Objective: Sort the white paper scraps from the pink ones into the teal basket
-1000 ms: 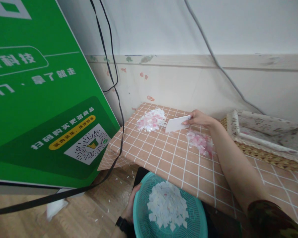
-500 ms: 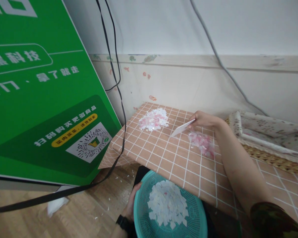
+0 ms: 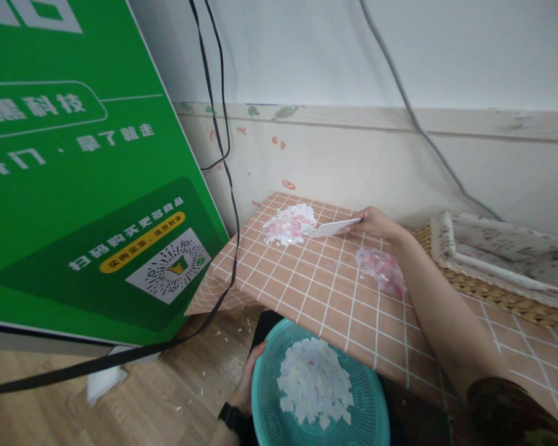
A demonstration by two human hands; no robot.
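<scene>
My right hand [image 3: 372, 223] grips a flat white card [image 3: 333, 228] over the table. The card's far edge meets the right side of a pile of white and pink flakes [image 3: 289, 224]. Closer to my forearm lies a second, pinker heap of flakes [image 3: 379, 270]. With its fingers closed on the rim, my left hand [image 3: 251, 378] holds a teal plastic basket [image 3: 265, 402] below the table's front edge. Inside the basket is a mound of white flakes [image 3: 314, 384]. Part of the left hand's fingers is hidden by the basket.
A checked brown cloth covers the table [image 3: 307, 285]. At the right stands a cloth-lined wicker basket [image 3: 493, 288]. A green sign panel [image 3: 97, 167] rises at the left, with a black cable [image 3: 235, 248] hanging before it. Scraps and a white bag [image 3: 105, 382] lie on the floor.
My right hand has moved the card left and turned it flatter, bringing it from bare cloth up to the far pile. The left hand and teal basket stay nearly in place.
</scene>
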